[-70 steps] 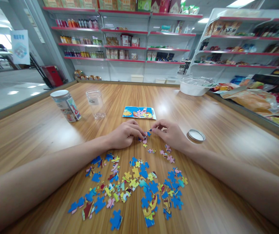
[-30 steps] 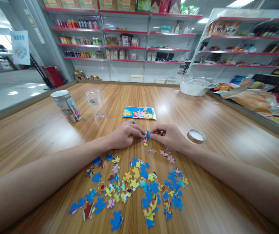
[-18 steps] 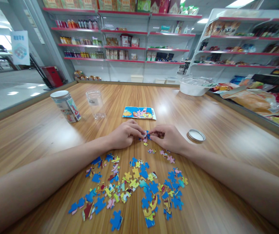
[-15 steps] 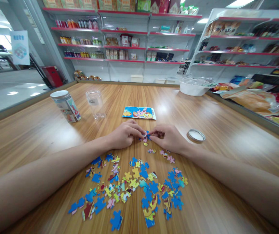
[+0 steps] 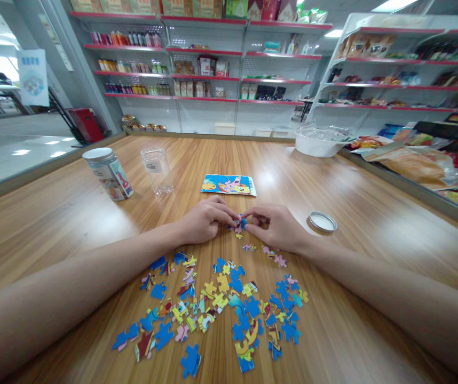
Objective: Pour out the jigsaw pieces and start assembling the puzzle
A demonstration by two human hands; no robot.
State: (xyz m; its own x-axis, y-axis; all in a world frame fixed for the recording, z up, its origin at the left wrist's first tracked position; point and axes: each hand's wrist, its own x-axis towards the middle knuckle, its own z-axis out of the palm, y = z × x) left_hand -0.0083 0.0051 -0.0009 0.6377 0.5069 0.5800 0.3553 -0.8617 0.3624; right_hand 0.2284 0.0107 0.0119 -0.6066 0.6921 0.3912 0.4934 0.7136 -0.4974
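Observation:
My left hand (image 5: 203, 220) and my right hand (image 5: 275, 226) meet fingertip to fingertip on the wooden table (image 5: 373, 213). Between them they pinch small joined puzzle pieces (image 5: 238, 223), pink and blue, held just off the wood. Several loose puzzle pieces (image 5: 221, 304), blue, yellow and pink, lie scattered in front of me below the hands. A few more pink pieces (image 5: 275, 256) lie beside my right wrist. A printed picture card (image 5: 228, 185) lies flat just beyond the hands.
A lidded printed jar (image 5: 108, 173) and a clear open jar (image 5: 157, 171) stand at the left. A round metal lid (image 5: 322, 221) lies right of my right hand. A white bowl (image 5: 317, 144) and snack bags (image 5: 417, 162) sit at the far right. Store shelves (image 5: 205, 69) stand behind.
My right hand has moved left and down, bringing its blue piece against the pieces under my left fingers. The fingertips now touch. My left hand has barely moved.

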